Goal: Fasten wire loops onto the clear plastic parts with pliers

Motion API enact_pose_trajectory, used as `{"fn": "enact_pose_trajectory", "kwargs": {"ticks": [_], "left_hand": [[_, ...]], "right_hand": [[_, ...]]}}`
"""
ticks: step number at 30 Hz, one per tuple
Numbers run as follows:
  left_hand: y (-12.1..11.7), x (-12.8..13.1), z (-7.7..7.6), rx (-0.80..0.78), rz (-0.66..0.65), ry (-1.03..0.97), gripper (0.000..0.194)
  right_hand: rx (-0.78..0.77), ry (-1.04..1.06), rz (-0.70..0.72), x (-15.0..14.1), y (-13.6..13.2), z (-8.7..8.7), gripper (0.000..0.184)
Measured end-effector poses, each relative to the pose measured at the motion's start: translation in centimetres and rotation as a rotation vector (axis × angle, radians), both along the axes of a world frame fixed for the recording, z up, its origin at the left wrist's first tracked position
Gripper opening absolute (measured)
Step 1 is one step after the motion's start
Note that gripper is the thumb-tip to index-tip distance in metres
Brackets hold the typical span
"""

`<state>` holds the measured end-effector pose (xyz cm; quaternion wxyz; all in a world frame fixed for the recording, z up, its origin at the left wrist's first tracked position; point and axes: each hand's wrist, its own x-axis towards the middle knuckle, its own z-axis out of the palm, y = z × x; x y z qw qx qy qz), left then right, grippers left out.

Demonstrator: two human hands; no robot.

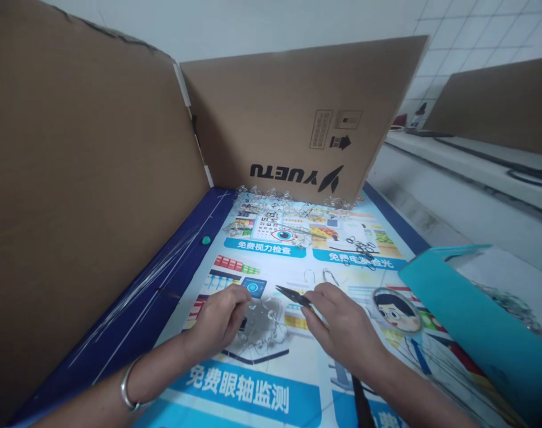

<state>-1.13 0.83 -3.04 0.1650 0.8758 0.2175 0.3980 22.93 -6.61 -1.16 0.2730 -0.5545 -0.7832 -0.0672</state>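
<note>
My left hand, with a silver bangle at the wrist, is closed in a pinch. Thin wire strung with clear beads loops out from its fingertips; the exact point of grip is hidden. Wrapped in my right hand is a pair of needle-nose pliers, dark jaws pointing left toward the beaded wire without touching it. A pale translucent patch lies beneath the beads, too blurred to name. Just beyond the pliers are bent wire hooks.
More clear beaded wire lines the foot of the cardboard panel. Dark wire loops lie nearer. At right are a round cartoon-face disc and a teal box with wire pieces. Long thin wires stretch along the left edge.
</note>
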Motion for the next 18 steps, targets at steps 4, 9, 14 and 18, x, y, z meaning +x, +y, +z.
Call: {"fn": "enact_pose_trajectory", "kwargs": {"ticks": [4, 9, 14, 18], "left_hand": [[0.0, 0.0, 0.0, 0.001, 0.068, -0.026, 0.014], [0.2, -0.1, -0.4, -0.014, 0.096, -0.044, 0.014], [0.0, -0.1, -0.7, -0.143, 0.154, 0.038, 0.009], [-0.1, 0.1, -0.9, -0.188, 0.168, 0.09, 0.008]], "right_hand": [[-0.116, -0.073, -0.057, -0.1, 0.2, -1.2, 0.018], [-0.187, -0.166, -0.046, -1.3, -0.1, -2.3, 0.014], [-0.19, -0.112, 0.006, -2.0, -0.2, -1.6, 0.022], [-0.171, 0.014, 0.047, -2.1, -0.2, -1.3, 0.026]]}}
